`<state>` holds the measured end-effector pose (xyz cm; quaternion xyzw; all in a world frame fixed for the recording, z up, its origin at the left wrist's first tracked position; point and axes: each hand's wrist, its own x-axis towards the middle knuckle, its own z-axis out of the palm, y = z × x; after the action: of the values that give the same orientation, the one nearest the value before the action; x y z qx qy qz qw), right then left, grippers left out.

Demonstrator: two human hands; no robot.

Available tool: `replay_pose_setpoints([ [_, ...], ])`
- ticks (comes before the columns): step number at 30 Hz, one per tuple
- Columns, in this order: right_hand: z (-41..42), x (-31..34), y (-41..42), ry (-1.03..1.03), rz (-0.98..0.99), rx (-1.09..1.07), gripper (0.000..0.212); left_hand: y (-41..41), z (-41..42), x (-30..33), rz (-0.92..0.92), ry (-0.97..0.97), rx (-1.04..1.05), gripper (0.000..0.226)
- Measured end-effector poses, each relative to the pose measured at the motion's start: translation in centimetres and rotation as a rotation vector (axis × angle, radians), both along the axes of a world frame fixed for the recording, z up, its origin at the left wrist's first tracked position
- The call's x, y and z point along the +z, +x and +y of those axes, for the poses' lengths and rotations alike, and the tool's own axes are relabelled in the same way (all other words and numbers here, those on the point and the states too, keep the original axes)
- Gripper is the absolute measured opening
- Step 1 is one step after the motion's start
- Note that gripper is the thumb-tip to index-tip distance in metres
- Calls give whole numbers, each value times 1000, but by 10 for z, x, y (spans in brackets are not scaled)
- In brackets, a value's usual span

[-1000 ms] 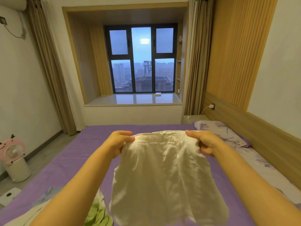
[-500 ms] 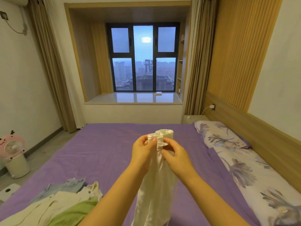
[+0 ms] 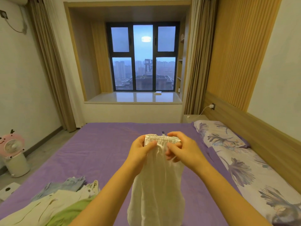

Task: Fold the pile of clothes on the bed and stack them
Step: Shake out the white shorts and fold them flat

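Observation:
White shorts [image 3: 156, 190] with a gathered elastic waistband hang in the air above the purple bed [image 3: 97, 152], folded in half lengthwise. My left hand [image 3: 140, 150] grips the waistband at its left end. My right hand [image 3: 182, 149] pinches the waistband at its right end, fingers curled over the cloth. The two hands are close together, and the legs of the shorts drop straight down between my forearms. A pile of loose clothes [image 3: 53, 203] lies on the bed at the lower left: pale blue, cream and green pieces.
A floral pillow [image 3: 218, 136] and a floral quilt [image 3: 254, 181] run along the bed's right side by the wooden headboard [image 3: 254, 128]. A pink fan [image 3: 13, 152] stands on the floor at the left. A window bay lies beyond the bed's far edge.
My hands came together from wide apart, folding the spread shorts in half along the waistband. Since then they have parted slightly, and the waistband is now stretched a little between them.

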<state>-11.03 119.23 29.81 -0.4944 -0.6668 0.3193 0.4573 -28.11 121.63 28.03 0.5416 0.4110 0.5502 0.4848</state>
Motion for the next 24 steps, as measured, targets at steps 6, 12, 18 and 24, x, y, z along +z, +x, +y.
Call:
replay_pose_setpoints([
  [6, 7, -28, 41, -29, 74, -32, 99, -11, -9, 13, -51, 35, -254, 22],
  [12, -3, -64, 43, -226, 379, 181, 65, -21, -27, -6, 4, -37, -348, 25],
  [18, -26, -122, 23, -120, 108, -64, 33, -32, -49, -87, 601, -25, -16, 7],
  [24, -48, -170, 20, -289, -81, -7, 26, -34, -75, -152, 775, -153, 35, 21],
])
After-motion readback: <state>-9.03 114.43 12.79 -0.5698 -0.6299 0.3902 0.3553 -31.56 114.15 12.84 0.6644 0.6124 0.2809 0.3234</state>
